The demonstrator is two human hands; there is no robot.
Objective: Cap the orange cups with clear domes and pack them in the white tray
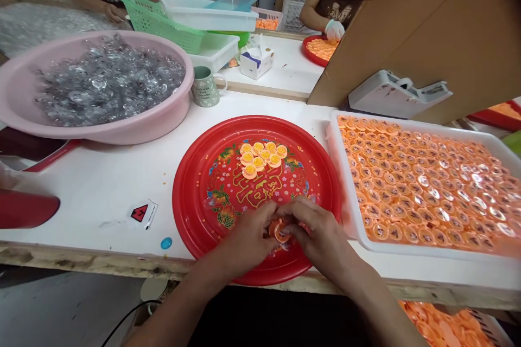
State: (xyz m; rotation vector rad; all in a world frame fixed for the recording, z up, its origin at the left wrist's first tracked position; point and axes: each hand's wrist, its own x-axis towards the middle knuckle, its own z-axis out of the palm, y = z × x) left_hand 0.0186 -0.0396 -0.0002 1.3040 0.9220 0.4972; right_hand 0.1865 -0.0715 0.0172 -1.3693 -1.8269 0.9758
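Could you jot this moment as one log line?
both hands: on small orange piece | below: red tray | right: white bin, orange pieces

The head view looks forward and down over the hands [280, 233] from close above.

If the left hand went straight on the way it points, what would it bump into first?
Most likely the right hand, just across the small round orange piece that it and the left hand hold; depth is hard to judge from one view.
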